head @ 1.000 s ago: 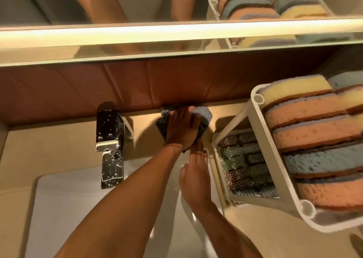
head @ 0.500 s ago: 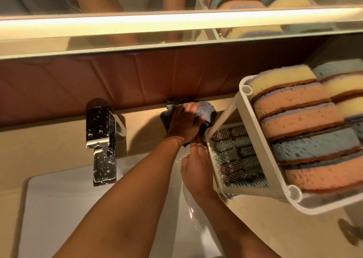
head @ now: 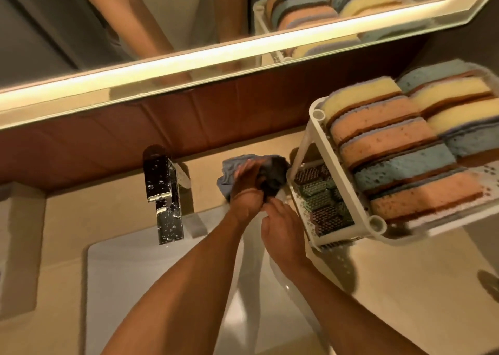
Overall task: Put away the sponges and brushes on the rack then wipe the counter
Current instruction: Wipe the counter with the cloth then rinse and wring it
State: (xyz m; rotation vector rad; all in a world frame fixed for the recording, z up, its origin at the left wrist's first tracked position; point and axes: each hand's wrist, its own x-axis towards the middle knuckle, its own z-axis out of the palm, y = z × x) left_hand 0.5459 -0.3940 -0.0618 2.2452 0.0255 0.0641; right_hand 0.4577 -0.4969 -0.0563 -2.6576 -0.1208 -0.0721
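Head view: the sponges sit lined up on the top tier of the rack at right of frame, so we judge we're into the wiping. Our left hand presses the blue-grey cloth on the desk at centre, blur hiding whether its fingers bunch it; the right hand rests loose-fingered and empty just below. Next we'd sweep sideways, though the rack just right and the wet tap at left hem us in.

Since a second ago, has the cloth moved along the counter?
Yes, slightly: the cloth under the left hand has crept left, toward the faucet.
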